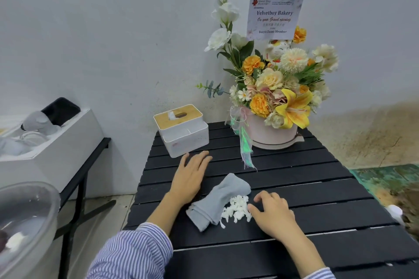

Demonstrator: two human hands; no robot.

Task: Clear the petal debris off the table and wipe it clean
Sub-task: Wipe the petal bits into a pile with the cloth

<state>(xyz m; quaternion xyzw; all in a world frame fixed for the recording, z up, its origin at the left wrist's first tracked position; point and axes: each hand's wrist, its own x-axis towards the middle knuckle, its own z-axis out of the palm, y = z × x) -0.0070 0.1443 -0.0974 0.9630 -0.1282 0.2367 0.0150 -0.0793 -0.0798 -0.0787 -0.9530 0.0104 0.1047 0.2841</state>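
White petal scraps [237, 208] lie heaped near the middle of the black slatted table [317, 188], touching a crumpled grey cloth [217, 199] on their left. My right hand [272, 213] rests palm-down just right of the heap, fingers loosely spread, thumb at the petals, holding nothing. My left hand [191, 172] lies flat and empty beyond the cloth. Farther off stand a wood-lidded tissue box [181, 129] and a flower arrangement [276, 88] whose card [274, 18] reads "Velvetboy Bakery".

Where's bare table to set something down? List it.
Free: the black slatted table right of the right hand, below the flower box, plus the near edge. Crowded: grey cloth, white petals, left hand, tissue box.
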